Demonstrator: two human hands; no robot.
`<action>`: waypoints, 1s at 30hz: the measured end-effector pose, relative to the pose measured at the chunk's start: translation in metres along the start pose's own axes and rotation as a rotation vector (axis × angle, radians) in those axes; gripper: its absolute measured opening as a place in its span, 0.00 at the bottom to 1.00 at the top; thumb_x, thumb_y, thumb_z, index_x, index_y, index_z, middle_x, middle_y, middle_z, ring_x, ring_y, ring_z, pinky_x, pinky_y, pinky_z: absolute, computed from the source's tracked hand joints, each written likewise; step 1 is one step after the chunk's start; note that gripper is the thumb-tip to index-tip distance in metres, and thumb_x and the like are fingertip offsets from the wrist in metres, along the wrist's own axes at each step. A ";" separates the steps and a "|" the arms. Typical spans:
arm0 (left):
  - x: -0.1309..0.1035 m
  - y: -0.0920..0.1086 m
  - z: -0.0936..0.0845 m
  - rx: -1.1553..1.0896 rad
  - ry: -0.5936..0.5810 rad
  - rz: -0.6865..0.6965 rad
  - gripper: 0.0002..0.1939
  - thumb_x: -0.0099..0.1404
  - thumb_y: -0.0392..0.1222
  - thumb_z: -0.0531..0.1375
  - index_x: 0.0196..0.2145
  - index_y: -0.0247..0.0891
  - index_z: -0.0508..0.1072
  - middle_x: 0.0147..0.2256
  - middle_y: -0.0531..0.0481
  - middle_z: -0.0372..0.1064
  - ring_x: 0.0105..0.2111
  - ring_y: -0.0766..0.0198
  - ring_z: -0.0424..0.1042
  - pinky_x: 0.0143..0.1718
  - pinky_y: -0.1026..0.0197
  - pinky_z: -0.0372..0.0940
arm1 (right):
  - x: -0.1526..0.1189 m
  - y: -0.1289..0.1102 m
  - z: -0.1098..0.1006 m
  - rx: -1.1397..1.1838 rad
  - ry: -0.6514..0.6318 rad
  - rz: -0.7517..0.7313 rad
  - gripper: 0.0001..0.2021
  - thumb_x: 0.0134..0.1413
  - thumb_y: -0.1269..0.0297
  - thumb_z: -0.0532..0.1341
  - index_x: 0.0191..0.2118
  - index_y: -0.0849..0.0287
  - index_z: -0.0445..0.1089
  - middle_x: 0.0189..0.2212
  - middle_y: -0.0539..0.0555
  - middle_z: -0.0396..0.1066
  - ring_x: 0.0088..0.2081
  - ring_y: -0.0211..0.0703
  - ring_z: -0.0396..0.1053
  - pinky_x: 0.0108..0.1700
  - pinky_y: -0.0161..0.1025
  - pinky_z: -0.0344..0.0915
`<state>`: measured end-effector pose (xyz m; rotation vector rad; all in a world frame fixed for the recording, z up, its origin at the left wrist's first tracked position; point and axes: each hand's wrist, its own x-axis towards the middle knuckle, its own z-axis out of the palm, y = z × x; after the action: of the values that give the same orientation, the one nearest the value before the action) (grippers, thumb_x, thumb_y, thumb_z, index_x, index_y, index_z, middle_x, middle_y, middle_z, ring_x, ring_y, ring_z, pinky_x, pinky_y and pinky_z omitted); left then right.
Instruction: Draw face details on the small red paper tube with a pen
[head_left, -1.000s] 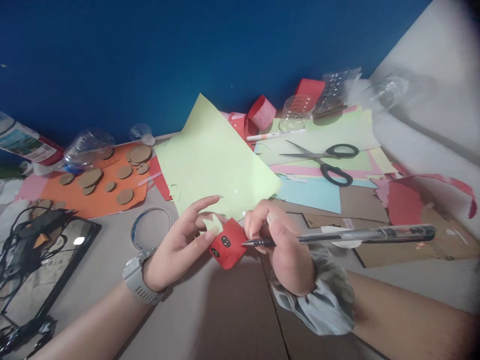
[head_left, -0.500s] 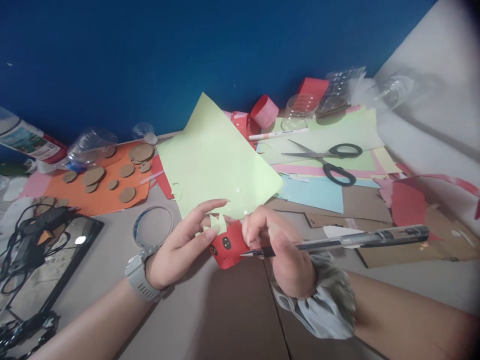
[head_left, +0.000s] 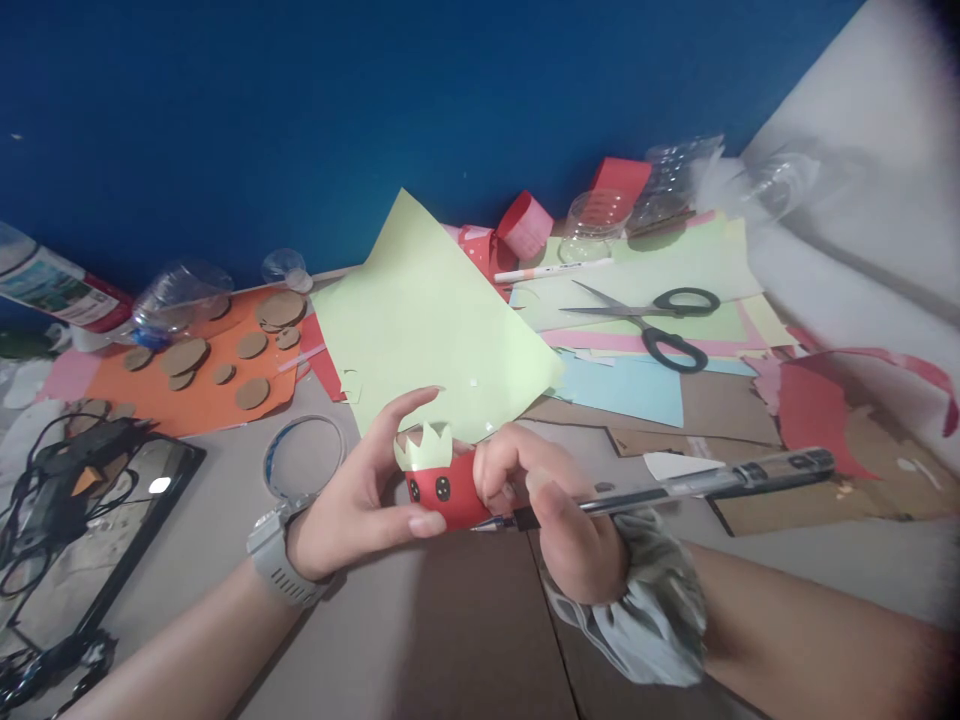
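Note:
A small red paper roll (head_left: 465,485) with two drawn black eyes sits between my hands, above the table. A jagged pale green paper crown (head_left: 426,448) stands along its top edge. My left hand (head_left: 360,500) grips the roll from the left, thumb across its lower front and forefinger arched above. My right hand (head_left: 559,510) is closed around a clear ballpoint pen (head_left: 675,488), its curled fingers touching the roll's right side. The pen's tip points left, close to the roll's lower edge; whether it touches I cannot tell.
Beyond my hands lies a large pale green sheet (head_left: 427,320). Scissors (head_left: 645,315) rest on coloured papers at right. A tape roll (head_left: 304,458) is left of my wrist, near cardboard discs on orange paper (head_left: 247,300). A cable and a dark-framed device (head_left: 142,540) occupy the left edge.
My left thumb has moved down from the crown to the roll's lower front, uncovering the crown. The red roll has turned more upright and shifted slightly left. The pen stays in my right hand.

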<state>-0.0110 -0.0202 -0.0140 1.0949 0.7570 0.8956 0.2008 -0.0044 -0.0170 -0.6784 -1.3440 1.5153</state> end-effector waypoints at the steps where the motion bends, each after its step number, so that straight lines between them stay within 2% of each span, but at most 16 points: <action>1: 0.001 0.002 0.001 0.031 0.009 -0.020 0.45 0.67 0.45 0.74 0.73 0.53 0.55 0.47 0.50 0.83 0.45 0.60 0.82 0.54 0.56 0.72 | 0.000 0.000 0.000 0.003 -0.001 0.005 0.27 0.71 0.35 0.57 0.29 0.50 0.64 0.23 0.49 0.59 0.24 0.45 0.53 0.30 0.46 0.49; 6: 0.008 0.009 0.008 0.084 0.066 -0.041 0.49 0.65 0.34 0.75 0.71 0.51 0.51 0.34 0.61 0.80 0.36 0.66 0.82 0.42 0.66 0.72 | 0.001 0.003 -0.004 0.014 -0.022 0.068 0.26 0.73 0.35 0.56 0.30 0.52 0.64 0.24 0.47 0.59 0.24 0.41 0.54 0.27 0.41 0.49; 11: 0.005 0.006 0.007 0.094 0.139 0.013 0.54 0.59 0.33 0.79 0.71 0.56 0.52 0.38 0.58 0.80 0.34 0.65 0.84 0.38 0.65 0.77 | 0.003 0.003 -0.005 0.037 0.022 0.124 0.25 0.74 0.38 0.56 0.32 0.53 0.64 0.24 0.45 0.58 0.22 0.38 0.51 0.24 0.39 0.48; 15: -0.001 0.000 0.005 0.216 0.189 0.111 0.55 0.56 0.31 0.79 0.71 0.61 0.59 0.38 0.58 0.79 0.31 0.63 0.83 0.35 0.64 0.78 | 0.005 -0.001 -0.003 0.024 0.033 0.128 0.24 0.74 0.41 0.56 0.31 0.53 0.63 0.24 0.45 0.59 0.23 0.38 0.52 0.24 0.38 0.49; 17: -0.003 -0.003 0.007 0.256 0.136 0.167 0.54 0.60 0.31 0.77 0.73 0.63 0.58 0.39 0.55 0.81 0.34 0.60 0.84 0.38 0.60 0.80 | 0.004 -0.001 -0.003 0.013 0.033 0.106 0.22 0.76 0.45 0.56 0.31 0.53 0.64 0.24 0.45 0.59 0.23 0.38 0.53 0.24 0.38 0.50; 19: -0.003 -0.006 0.010 0.294 0.042 0.215 0.54 0.64 0.33 0.75 0.76 0.67 0.53 0.41 0.54 0.81 0.35 0.59 0.83 0.39 0.59 0.80 | 0.003 0.001 -0.003 0.000 0.045 0.056 0.20 0.77 0.50 0.56 0.31 0.53 0.64 0.24 0.45 0.59 0.23 0.38 0.53 0.25 0.38 0.51; 22: -0.001 -0.008 0.015 0.398 -0.049 0.239 0.57 0.68 0.33 0.71 0.78 0.70 0.43 0.38 0.55 0.79 0.29 0.65 0.78 0.32 0.65 0.74 | 0.002 0.004 -0.004 0.010 0.095 -0.021 0.18 0.78 0.53 0.57 0.32 0.53 0.65 0.24 0.45 0.60 0.23 0.38 0.53 0.26 0.38 0.53; 26: 0.001 -0.008 0.019 0.429 -0.065 0.248 0.58 0.68 0.32 0.70 0.80 0.63 0.39 0.36 0.53 0.78 0.27 0.66 0.74 0.29 0.67 0.70 | 0.005 0.001 -0.002 0.020 0.143 -0.045 0.16 0.74 0.51 0.64 0.34 0.52 0.67 0.25 0.45 0.63 0.23 0.36 0.56 0.25 0.37 0.56; 28: 0.001 -0.007 0.020 0.425 -0.060 0.247 0.59 0.67 0.32 0.71 0.79 0.64 0.40 0.35 0.54 0.78 0.27 0.67 0.74 0.28 0.69 0.69 | 0.006 -0.002 0.000 0.019 0.130 -0.049 0.15 0.68 0.52 0.70 0.35 0.52 0.67 0.27 0.45 0.65 0.23 0.36 0.59 0.25 0.37 0.57; 30: 0.001 -0.007 0.021 0.453 -0.069 0.263 0.58 0.67 0.32 0.71 0.79 0.66 0.42 0.34 0.55 0.77 0.27 0.67 0.74 0.27 0.70 0.68 | 0.006 -0.004 0.001 -0.014 0.116 -0.049 0.15 0.67 0.55 0.71 0.35 0.52 0.66 0.27 0.46 0.66 0.24 0.38 0.61 0.26 0.38 0.59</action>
<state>0.0089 -0.0289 -0.0145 1.6468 0.7909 0.9229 0.1984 -0.0001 -0.0120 -0.7262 -1.2759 1.4072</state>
